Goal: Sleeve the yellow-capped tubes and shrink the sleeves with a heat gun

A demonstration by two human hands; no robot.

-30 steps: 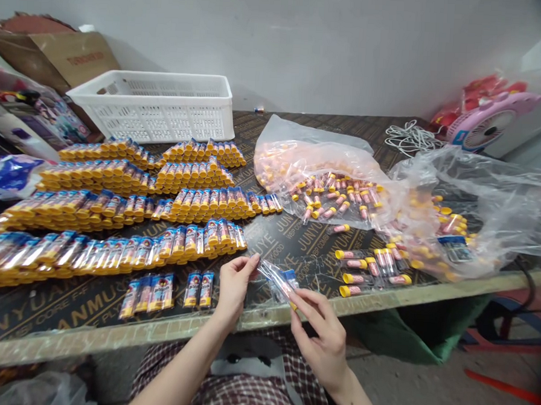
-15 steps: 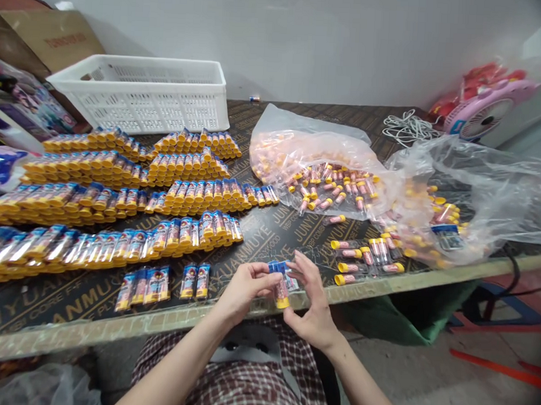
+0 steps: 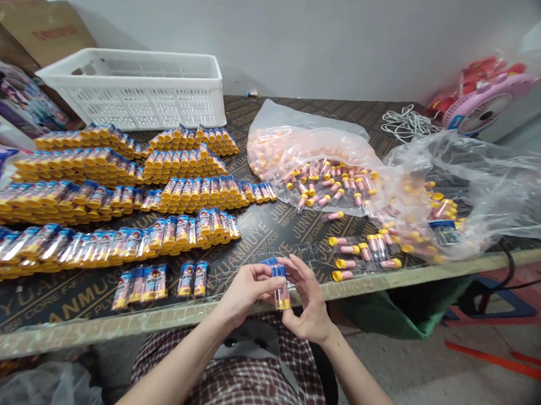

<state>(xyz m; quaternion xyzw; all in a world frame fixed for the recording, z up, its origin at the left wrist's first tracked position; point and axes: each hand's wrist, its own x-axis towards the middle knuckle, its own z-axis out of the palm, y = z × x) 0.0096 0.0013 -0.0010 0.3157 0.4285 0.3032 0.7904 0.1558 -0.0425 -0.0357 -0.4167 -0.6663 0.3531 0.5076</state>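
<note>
At the worktable's edge, left hand clamps a small tube

In the head view, the left hand (image 3: 244, 290) pinches the yellow-capped small tube (image 3: 281, 291) between thumb and fingers above the front edge of the dark worktable (image 3: 260, 232). The right hand (image 3: 309, 307) curves beside it, thumb and fingers apart (whether they touch it, one cannot tell). Rows of blue-and-yellow packs (image 3: 114, 245) lie left; loose tubes (image 3: 346, 261) and a clear plastic bag (image 3: 310, 138) lie right; a white basket (image 3: 144, 96) stands behind the packs.
</note>
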